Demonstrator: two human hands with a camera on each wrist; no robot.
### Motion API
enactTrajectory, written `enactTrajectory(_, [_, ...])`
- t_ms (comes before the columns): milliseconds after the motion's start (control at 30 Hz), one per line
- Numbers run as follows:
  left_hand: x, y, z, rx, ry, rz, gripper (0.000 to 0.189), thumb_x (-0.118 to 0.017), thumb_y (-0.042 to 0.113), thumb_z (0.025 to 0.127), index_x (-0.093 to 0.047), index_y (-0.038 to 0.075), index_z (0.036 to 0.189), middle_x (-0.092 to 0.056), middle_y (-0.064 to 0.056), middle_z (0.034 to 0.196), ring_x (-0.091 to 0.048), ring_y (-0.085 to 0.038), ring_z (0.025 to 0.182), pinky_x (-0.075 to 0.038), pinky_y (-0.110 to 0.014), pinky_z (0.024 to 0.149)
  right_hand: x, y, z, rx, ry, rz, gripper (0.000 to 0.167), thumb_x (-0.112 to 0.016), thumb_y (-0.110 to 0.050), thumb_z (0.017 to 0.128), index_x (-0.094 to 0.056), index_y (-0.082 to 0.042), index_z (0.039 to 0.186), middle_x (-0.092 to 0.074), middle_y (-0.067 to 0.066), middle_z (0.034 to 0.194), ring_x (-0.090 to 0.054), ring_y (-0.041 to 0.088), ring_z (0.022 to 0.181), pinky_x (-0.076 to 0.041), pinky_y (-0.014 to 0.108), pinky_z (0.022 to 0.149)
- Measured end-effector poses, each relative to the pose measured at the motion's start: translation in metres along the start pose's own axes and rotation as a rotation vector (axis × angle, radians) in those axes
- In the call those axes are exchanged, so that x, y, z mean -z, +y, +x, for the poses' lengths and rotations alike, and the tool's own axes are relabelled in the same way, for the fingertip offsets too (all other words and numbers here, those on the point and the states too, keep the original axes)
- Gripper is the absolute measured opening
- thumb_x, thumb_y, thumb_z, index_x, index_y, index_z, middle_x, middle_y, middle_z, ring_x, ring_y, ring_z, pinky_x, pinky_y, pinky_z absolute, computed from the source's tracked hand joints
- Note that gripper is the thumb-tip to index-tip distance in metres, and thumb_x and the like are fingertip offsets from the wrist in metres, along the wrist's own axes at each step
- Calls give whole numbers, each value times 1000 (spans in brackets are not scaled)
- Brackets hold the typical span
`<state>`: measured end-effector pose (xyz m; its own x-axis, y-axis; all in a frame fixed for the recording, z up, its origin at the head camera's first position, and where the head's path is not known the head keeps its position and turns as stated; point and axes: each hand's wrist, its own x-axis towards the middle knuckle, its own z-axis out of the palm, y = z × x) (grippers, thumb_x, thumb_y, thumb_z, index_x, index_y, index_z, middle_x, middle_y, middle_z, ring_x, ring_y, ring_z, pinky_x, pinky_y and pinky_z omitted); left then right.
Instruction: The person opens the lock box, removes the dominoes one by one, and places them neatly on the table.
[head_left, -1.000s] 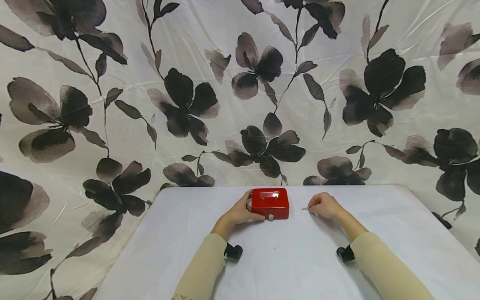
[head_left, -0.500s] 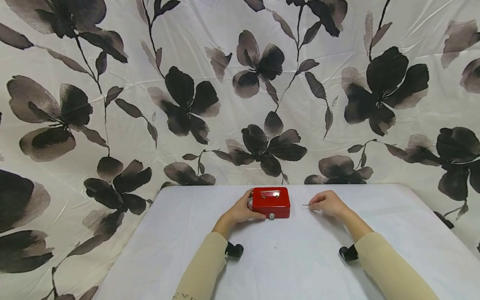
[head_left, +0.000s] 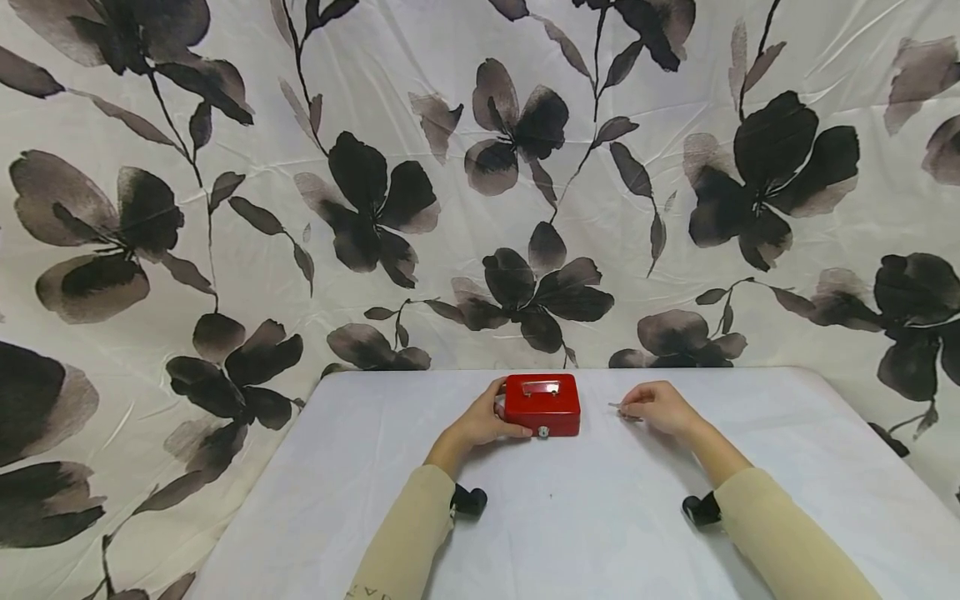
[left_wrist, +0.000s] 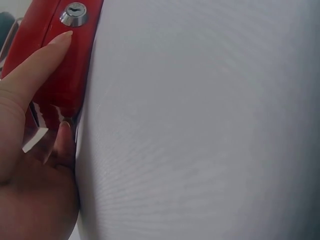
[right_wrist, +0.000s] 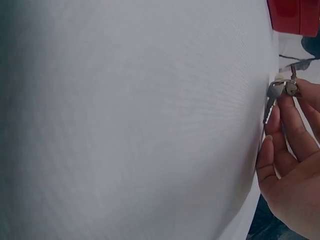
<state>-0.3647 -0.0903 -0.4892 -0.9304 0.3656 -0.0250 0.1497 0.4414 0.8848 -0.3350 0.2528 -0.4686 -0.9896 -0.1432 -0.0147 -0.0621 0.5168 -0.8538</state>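
A small red cash box [head_left: 542, 406] with a metal handle on its lid stands on the white table, lid down. My left hand [head_left: 477, 421] grips its left end, the thumb along the front. In the left wrist view the thumb tip lies just beside the silver lock [left_wrist: 74, 15], whose keyhole is bare. To the right of the box, apart from it, my right hand [head_left: 658, 408] pinches a small key [right_wrist: 293, 71] between thumb and fingers. A second key [right_wrist: 271, 100] dangles from the same ring. The remaining right fingers are loosely bent near the tabletop.
White cloth covers the table [head_left: 570, 525], whose far edge runs just behind the box. Beyond it hangs a pale curtain [head_left: 450, 75] with dark flowers. A black wrist mount [head_left: 701, 509] sticks out inward from the right sleeve, another [head_left: 469, 502] from the left.
My right hand has shifted slightly right, away from the box, and the pinched key has changed its angle. The left hand and the box stay put.
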Motion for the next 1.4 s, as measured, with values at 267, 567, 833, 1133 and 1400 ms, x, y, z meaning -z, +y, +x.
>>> enactTrajectory(267, [0,-2,-1,-8,-5,-12,102,-92,27,77,-31,18,158,-44,-8,156,-46,-29,132,-37,-58,113,1,-5,-4,35,-29,29,14,-68,-5,96,-70,8,101,-75,13,92,-64,17,80,-47,28,67])
enactTrajectory(567, [2,0,0,-7,-15,-25,101,-91,27,78,-31,18,159,-46,-8,152,-49,-26,121,-42,-53,109,0,-11,-7,84,-46,24,13,-67,-2,96,-69,10,101,-75,16,91,-67,18,80,-52,30,69])
enactTrajectory(833, [3,-2,1,-2,-12,-13,102,-91,27,78,-30,19,159,-46,-7,153,-47,-27,125,-40,-54,111,-3,-18,-14,80,-90,35,16,-61,-2,100,-66,12,105,-73,19,93,-66,20,77,-55,32,67])
enactTrajectory(1133, [2,-2,2,2,-7,-6,101,-91,28,79,-31,19,159,-47,-7,152,-47,-28,127,-39,-55,111,-13,-21,-18,93,-104,45,14,-58,-1,101,-64,11,105,-74,19,93,-68,21,75,-60,33,72])
enactTrajectory(1400, [0,-6,2,10,-11,-40,101,-92,27,78,-31,17,158,-47,-8,150,-48,-27,121,-42,-53,109,-17,-27,-21,68,-136,74,16,-65,-3,98,-71,10,106,-75,17,90,-71,24,76,-60,33,73])
